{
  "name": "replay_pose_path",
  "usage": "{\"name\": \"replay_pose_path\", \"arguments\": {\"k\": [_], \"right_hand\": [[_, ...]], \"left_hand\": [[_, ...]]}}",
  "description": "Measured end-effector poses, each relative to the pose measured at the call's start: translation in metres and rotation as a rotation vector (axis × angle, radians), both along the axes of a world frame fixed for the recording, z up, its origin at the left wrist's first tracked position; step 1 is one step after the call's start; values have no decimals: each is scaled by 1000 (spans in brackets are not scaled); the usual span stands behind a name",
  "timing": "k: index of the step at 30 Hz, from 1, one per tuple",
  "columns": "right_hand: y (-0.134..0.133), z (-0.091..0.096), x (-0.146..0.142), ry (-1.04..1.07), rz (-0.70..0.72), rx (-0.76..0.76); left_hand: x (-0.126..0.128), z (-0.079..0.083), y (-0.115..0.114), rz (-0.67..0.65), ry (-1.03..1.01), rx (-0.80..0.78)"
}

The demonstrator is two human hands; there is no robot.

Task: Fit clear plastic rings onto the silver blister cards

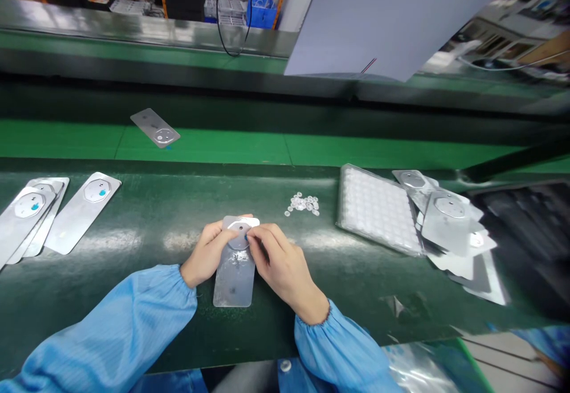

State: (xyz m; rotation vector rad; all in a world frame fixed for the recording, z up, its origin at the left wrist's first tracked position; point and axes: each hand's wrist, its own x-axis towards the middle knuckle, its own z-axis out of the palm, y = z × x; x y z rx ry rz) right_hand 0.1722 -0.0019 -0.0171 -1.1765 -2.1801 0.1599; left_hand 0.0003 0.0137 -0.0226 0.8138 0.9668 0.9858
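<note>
A silver-grey phone back panel [234, 283] lies upright before me on the dark green work surface, its octagonal camera area at the far end. My left hand [208, 255] grips the panel's upper left side, thumb resting on the camera area. At that area's right side, my right hand [280, 262] has thumb and forefinger pinched together, with a small blue tab [246, 237] showing at the fingertips. Beyond my right hand lies a loose cluster of small clear round pieces [301, 203]. The fingers of my left hand under the panel are hidden.
Several panels with blue marks [84, 215] lie at left. One more panel [155, 127] rests on the green strip [222, 146] ahead. To the right are a white tray with a grid of cells [378, 209] and a messy pile of panels [449, 221]. A white sheet [378, 19] hangs above.
</note>
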Motion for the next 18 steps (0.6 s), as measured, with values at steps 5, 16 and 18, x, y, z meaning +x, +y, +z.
{"name": "replay_pose_path", "arguments": {"k": [5,16,18], "right_hand": [[0,-7,1,75,38,88],[-68,14,137,623,-774,-284],[-108,12,210,528,-985,-381]], "left_hand": [[0,-2,2,61,-49,-53],[0,3,1,67,-240,-210],[0,5,1,75,-227,-224]]}}
